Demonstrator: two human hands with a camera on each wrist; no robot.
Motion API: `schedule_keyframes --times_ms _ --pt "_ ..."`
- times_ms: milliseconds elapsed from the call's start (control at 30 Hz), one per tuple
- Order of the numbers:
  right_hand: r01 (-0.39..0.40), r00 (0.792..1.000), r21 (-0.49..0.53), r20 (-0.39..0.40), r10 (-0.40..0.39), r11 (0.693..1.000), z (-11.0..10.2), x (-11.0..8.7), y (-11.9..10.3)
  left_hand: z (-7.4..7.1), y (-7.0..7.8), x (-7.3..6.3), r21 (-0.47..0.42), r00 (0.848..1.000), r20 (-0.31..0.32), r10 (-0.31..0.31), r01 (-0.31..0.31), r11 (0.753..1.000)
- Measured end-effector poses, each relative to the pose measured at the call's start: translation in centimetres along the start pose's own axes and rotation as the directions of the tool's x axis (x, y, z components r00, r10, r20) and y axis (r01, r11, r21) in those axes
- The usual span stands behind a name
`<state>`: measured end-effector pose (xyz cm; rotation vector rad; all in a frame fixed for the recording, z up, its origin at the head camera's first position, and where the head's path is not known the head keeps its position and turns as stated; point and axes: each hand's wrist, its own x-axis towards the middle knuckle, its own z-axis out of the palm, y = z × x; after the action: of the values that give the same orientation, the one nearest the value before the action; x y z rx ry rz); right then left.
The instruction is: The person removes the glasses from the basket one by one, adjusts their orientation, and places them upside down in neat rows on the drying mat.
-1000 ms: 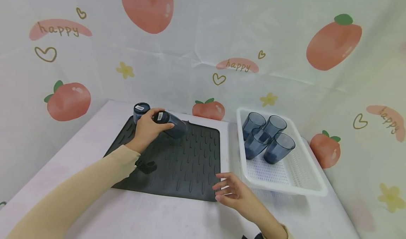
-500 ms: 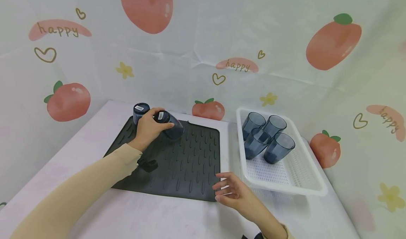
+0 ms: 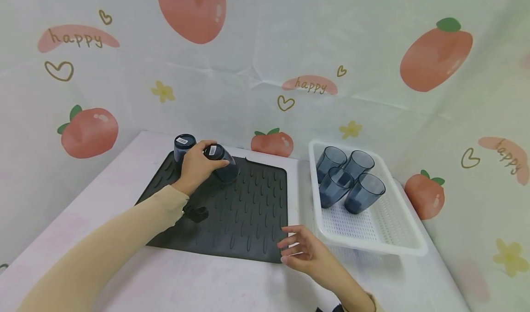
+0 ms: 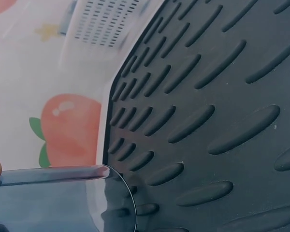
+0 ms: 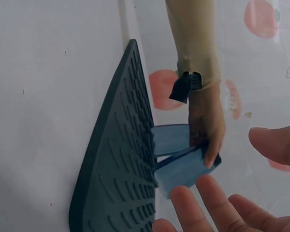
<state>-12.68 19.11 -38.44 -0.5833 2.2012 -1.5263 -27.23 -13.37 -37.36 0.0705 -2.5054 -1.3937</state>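
My left hand (image 3: 195, 168) grips a blue drinking glass (image 3: 227, 170) near its labelled base. The glass is upside down and leans, its rim right at the ribbed black drying mat (image 3: 252, 210). In the left wrist view, the clear rim end of this glass (image 4: 48, 203) overlaps the mat's ridges. A second blue glass (image 3: 180, 154) stands base up at the mat's back left corner, partly hidden behind the left hand. My right hand (image 3: 308, 256) holds nothing, its fingers loosely bent by the mat's front right corner; its fingers (image 5: 188, 210) also show in the right wrist view.
To the right of the mat, a white perforated basket (image 3: 372, 246) holds several blue glasses (image 3: 364, 193), mouths up and leaning. A fruit-patterned cloth (image 3: 232, 105) hangs behind the pale table (image 3: 198, 284).
The glass in my left hand has turned more upright, its base shifting slightly right and its rim coming down to the left. My right hand has stayed in place.
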Motion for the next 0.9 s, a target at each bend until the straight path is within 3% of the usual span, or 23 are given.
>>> schedule_keyframes --times_ms 900 --pt "0.017 1.000 -0.029 0.000 -0.017 0.999 0.0 0.1 0.0 1.3 0.2 1.4 0.065 0.999 0.033 0.011 -0.014 0.998"
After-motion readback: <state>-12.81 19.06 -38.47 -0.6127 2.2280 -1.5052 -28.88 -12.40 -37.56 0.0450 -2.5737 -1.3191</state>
